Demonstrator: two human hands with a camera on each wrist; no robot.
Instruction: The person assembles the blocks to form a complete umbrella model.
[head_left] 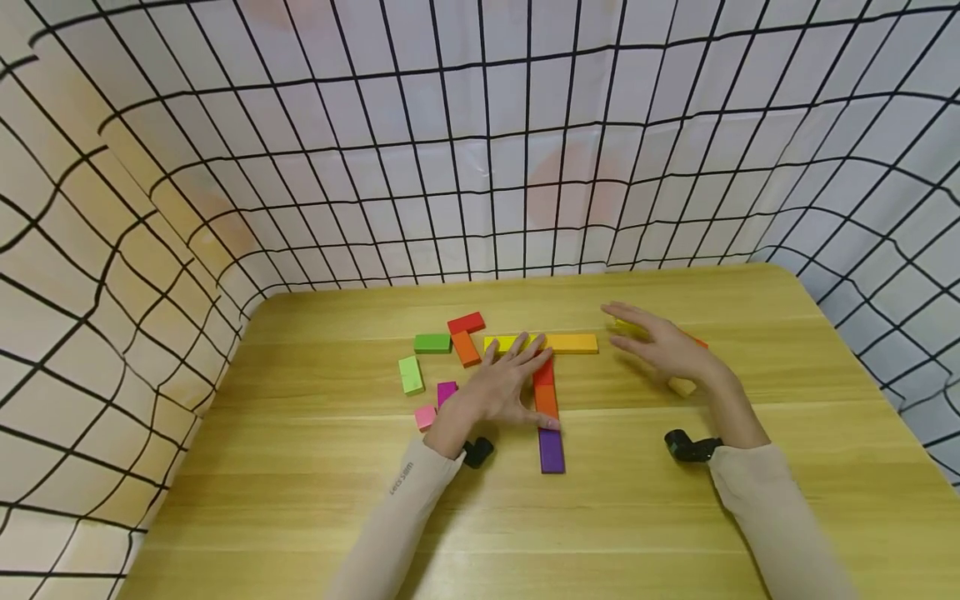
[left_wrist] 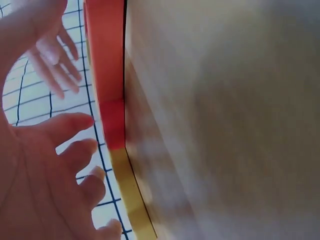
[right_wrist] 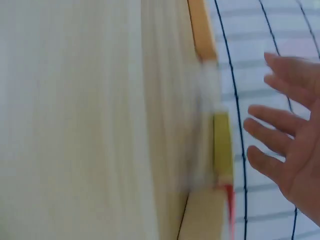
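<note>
Coloured blocks lie in a T shape on the table. Its bar is a yellow block and an orange-yellow block; its stem runs from a red block through an orange-red block to a purple block. Over the left part of this shape spreads my left hand, fingers apart, thumb near the seam above the purple block; contact is unclear. My right hand hovers with extended fingers above a partly hidden yellow block and a tan block, holding nothing visible.
Left of the T are a green block, a red block, an orange block, a light green block, a magenta block and a pink block. A grid-patterned white cloth borders the wooden table.
</note>
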